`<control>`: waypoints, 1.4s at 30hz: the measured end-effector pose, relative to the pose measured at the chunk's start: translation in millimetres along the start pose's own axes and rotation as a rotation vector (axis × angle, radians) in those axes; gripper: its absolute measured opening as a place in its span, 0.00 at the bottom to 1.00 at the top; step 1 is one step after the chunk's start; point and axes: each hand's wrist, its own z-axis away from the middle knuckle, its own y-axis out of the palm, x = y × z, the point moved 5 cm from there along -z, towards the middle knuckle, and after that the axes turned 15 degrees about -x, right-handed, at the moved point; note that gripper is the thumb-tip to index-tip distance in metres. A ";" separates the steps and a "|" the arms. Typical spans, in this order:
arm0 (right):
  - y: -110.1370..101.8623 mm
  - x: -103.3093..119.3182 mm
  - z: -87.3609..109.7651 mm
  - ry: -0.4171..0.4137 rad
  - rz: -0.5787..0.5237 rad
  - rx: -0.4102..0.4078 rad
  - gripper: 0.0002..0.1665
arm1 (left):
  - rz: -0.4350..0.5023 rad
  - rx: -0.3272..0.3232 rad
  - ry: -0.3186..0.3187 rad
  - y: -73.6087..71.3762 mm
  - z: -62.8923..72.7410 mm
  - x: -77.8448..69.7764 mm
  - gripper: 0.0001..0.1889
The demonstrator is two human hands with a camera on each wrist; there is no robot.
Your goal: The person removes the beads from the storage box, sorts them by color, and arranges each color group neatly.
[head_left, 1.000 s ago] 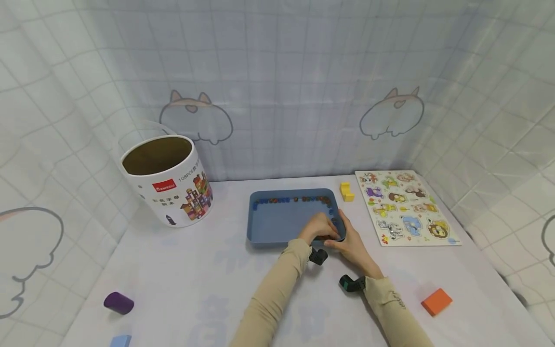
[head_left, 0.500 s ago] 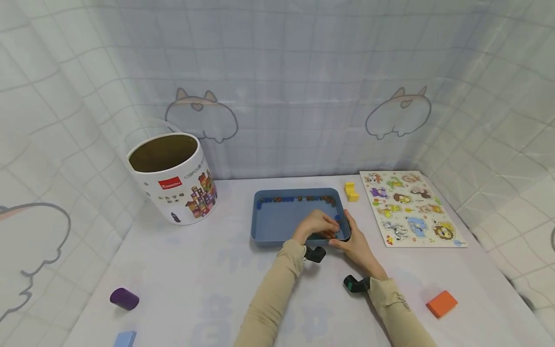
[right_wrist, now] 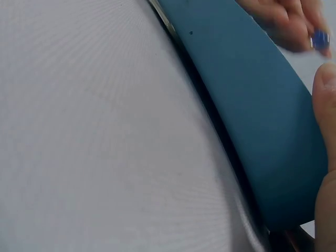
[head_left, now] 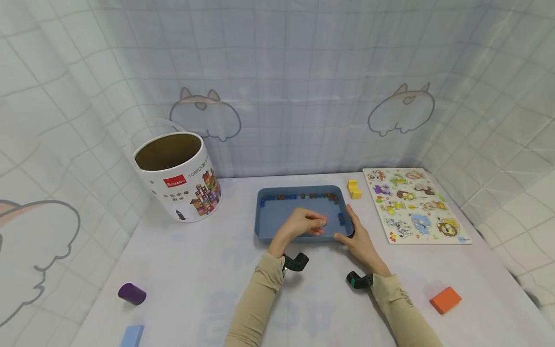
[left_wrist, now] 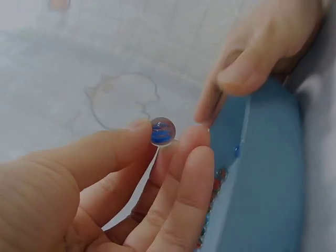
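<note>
A glass marble (left_wrist: 163, 131) with blue and reddish swirls is pinched between the thumb and fingertips of my left hand (head_left: 301, 222), above the front part of a blue rectangular tray (head_left: 282, 239). My right hand (head_left: 363, 246) is at the tray's front right corner, thumb along the front and straight fingers along the right side. Inside the tray, several blue and reddish-brown marbles (head_left: 286, 196) line the back wall. A small group of blue marbles (head_left: 341, 219) lies by the right wall. The right wrist view shows the tray's outer wall (right_wrist: 247, 105) beside my right thumb (right_wrist: 326, 105).
A large white bucket (head_left: 191, 193) stands back left. Right of the tray are a yellow block (head_left: 354, 191) and an animal puzzle board (head_left: 416, 207). An orange block (head_left: 445, 300) lies front right; a purple cylinder (head_left: 132, 294) and light blue block (head_left: 132, 336) lie front left.
My left hand has moved left, away from the tray's right front corner, with a marble between its fingertips. My right hand remains at the corner. The view has shifted slightly.
</note>
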 end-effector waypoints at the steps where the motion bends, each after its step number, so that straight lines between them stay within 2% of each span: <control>1: -0.1 -0.3 -0.1 -0.001 0.002 0.000 0.59 | -0.018 0.007 0.017 -1.0 6.6 0.4 0.14; 5: -0.5 -2.3 0.3 -0.001 0.019 0.009 0.59 | -0.106 0.057 0.080 2.1 32.6 7.3 0.12; 8: -2.4 -3.3 0.3 0.006 0.034 0.002 0.60 | -0.181 0.090 0.125 13.7 43.3 14.5 0.09; 12: -3.4 -3.8 0.0 0.012 0.047 -0.004 0.59 | -0.288 0.102 0.190 35.8 45.9 24.4 0.05; 15: -1.2 -4.8 1.4 0.018 0.044 0.019 0.58 | -0.361 0.100 0.209 49.6 46.7 34.1 0.04; 18: 0.1 -5.5 3.5 0.019 0.038 0.030 0.58 | -0.408 0.073 0.222 57.5 48.0 39.7 0.03; 22: -1.6 -5.0 4.5 0.007 0.044 0.009 0.57 | -0.470 0.022 0.294 62.4 49.3 36.1 0.03; 25: -1.5 -5.8 3.7 0.005 0.063 0.005 0.57 | -0.506 0.009 0.340 63.1 51.2 31.1 0.04; 29: 0.6 -7.7 2.2 0.012 0.073 0.015 0.57 | -0.465 0.022 0.324 56.5 52.8 22.6 0.06; 34: 1.5 -6.8 0.5 -0.008 0.068 0.008 0.55 | -0.352 0.014 0.276 37.6 39.3 5.4 0.11; 38: 2.6 -5.3 0.0 -0.025 0.061 0.021 0.52 | -0.287 -0.012 0.249 23.5 19.1 -6.9 0.14; 42: 3.0 -2.7 0.5 -0.053 0.051 0.013 0.46 | -0.285 -0.051 0.190 18.4 -7.9 -13.8 0.15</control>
